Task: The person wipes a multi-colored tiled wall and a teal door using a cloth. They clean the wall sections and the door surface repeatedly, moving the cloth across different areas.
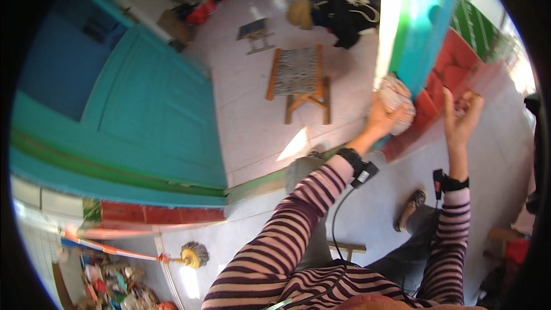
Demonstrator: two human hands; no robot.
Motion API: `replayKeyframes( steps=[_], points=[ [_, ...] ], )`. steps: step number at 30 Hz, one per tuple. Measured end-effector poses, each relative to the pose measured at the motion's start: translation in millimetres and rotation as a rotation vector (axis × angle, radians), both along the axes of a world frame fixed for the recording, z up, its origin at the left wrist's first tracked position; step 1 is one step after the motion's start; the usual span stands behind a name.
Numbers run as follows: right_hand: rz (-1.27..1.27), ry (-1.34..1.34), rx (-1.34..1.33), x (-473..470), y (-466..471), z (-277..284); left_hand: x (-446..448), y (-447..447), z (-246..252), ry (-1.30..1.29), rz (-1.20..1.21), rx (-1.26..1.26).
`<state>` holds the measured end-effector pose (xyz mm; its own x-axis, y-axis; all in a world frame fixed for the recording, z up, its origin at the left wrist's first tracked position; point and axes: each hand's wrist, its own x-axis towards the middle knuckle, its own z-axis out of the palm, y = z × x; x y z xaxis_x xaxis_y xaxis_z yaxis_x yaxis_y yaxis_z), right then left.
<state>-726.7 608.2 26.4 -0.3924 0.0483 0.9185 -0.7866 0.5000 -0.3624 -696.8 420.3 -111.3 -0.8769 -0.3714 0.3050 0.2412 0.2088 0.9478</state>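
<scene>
My left hand (381, 116) grips a bunched, pale patterned cloth (397, 103) against the lower part of a turquoise and green door frame (424, 30). To its right, my right hand (462, 114) is raised over the floor near the red wall tiles (454, 58); its index finger and thumb are apart, the other fingers curled, and nothing shows in it. Both wrists carry black straps with small devices, and a cable runs from the left one. My striped sleeves reach up from the bottom of the view.
A folding stool (297, 71) with a woven seat stands beyond the threshold, near a smaller stool (252, 29) and a pile of dark clothes (348, 4). A turquoise door (163, 112) is at left. A brush (193, 255) and heaped mixed items (118, 286) lie lower left.
</scene>
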Motion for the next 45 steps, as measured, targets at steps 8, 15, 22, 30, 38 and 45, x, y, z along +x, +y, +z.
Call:
replayKeyframes(
  steps=[8,15,22,30,38,45],
  points=[
    [-0.024,-0.076,0.019,3,0,2,2,2,-24,-0.307,-0.223,0.691],
    [-0.032,-0.065,0.034,2,1,1,10,1,66,-0.223,-0.275,1.142],
    [-0.019,-0.04,0.013,1,0,0,34,4,127,0.194,-0.242,0.289],
    [-0.027,-0.101,0.012,8,3,5,9,4,48,0.143,0.018,-0.135],
    [0.125,-0.207,0.183,37,-1,-13,25,-7,35,-0.365,-0.461,0.326],
    [0.337,-0.685,0.328,84,3,-35,77,-14,68,-0.362,-1.05,0.858]
  ],
)
